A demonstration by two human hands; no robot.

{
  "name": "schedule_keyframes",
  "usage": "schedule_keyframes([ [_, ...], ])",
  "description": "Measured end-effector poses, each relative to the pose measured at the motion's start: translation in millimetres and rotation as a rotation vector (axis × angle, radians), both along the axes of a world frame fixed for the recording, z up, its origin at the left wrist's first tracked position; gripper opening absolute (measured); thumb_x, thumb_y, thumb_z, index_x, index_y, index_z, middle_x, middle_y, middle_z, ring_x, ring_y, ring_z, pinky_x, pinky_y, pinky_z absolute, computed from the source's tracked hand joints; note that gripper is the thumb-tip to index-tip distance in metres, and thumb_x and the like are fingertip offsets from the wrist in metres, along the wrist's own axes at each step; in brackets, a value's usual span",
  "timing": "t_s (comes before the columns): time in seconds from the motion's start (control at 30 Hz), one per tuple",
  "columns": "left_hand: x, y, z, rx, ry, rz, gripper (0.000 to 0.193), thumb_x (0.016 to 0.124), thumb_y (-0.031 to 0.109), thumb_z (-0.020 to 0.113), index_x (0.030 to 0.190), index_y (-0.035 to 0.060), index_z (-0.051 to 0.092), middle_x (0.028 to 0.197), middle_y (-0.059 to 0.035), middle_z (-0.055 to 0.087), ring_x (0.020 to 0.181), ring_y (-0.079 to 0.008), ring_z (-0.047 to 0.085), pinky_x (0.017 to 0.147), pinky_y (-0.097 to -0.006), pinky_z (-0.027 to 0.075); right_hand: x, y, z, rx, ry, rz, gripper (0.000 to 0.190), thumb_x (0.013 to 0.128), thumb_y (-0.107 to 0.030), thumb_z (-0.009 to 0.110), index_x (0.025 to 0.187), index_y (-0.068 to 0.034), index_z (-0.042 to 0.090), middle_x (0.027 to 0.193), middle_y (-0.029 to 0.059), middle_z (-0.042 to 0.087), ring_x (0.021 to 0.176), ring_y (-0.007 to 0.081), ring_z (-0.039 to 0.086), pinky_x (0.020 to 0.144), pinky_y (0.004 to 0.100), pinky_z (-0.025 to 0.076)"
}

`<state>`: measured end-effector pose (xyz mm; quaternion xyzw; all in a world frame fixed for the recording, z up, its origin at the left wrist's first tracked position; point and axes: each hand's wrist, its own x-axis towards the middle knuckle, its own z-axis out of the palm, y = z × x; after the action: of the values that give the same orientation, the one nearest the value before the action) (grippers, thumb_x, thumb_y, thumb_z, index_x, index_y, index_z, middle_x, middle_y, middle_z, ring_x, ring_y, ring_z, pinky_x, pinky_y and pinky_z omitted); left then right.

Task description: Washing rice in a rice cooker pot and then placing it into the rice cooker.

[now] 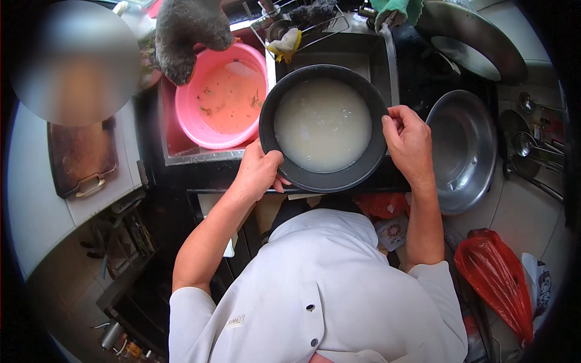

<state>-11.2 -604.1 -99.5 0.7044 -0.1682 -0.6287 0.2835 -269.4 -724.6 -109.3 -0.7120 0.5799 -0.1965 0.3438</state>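
Both my hands grip a dark round pot (323, 181) by opposite sides of its rim. My left hand (261, 170) is closed around the lower left edge, and my right hand (408, 138) pinches the right edge. Cloudy whitish water (324, 125) with a few bubbles fills much of the pot; whatever lies beneath the surface is hidden. The pot is over the front edge of a steel double sink (376, 50), close to my body. Left of it, a pink plastic basin (193, 125) in the sink holds water with bits of green leaf floating in it.
A steel bowl (463, 154) stands to the right, below a large wok or pan (472, 38). A wire rack (327, 38) holds scrubbers behind the sink. A grey cloth (190, 36) overhangs the pink basin. A red plastic bag (494, 281) is at lower right.
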Motion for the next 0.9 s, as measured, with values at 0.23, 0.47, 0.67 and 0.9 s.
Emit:
schedule_keyframes([
  [0.23,10,41,-8,-0.024,0.038,0.116,0.026,0.086,0.000,0.046,0.109,-0.0083,0.054,0.077,-0.0162,0.067,0.054,-0.0195,0.065,0.040,-0.0287,0.052,18,22,21,-0.038,-0.037,0.056,0.018,0.087,-0.011,0.069,0.099,0.002,0.068,0.085,0.0157,0.069,0.074,0.0270,0.068,0.070,0.0363,0.053],
  [0.47,4,54,-2,-0.050,0.090,0.157,0.024,0.084,0.001,0.048,0.105,-0.0076,0.056,0.074,-0.0147,0.066,0.052,-0.0184,0.063,0.040,-0.0273,0.051,19,30,31,-0.022,0.018,0.033,0.016,0.085,-0.010,0.071,0.095,0.002,0.067,0.075,0.0106,0.066,0.065,0.0196,0.062,0.063,0.0332,0.050],
  [0.67,20,69,12,-0.022,0.069,0.120,0.025,0.085,0.002,0.048,0.107,-0.0075,0.055,0.073,-0.0134,0.066,0.049,-0.0174,0.062,0.039,-0.0273,0.051,24,51,24,0.064,-0.042,0.017,0.014,0.085,-0.009,0.070,0.092,0.002,0.066,0.070,0.0094,0.063,0.062,0.0166,0.060,0.061,0.0308,0.048],
  [0.9,28,51,14,-0.049,-0.045,0.023,0.027,0.085,0.000,0.046,0.110,-0.0075,0.055,0.075,-0.0131,0.066,0.050,-0.0162,0.062,0.039,-0.0269,0.050,22,50,5,0.077,-0.039,-0.019,0.014,0.085,-0.009,0.070,0.093,0.002,0.066,0.070,0.0085,0.064,0.061,0.0164,0.059,0.062,0.0310,0.049],
])
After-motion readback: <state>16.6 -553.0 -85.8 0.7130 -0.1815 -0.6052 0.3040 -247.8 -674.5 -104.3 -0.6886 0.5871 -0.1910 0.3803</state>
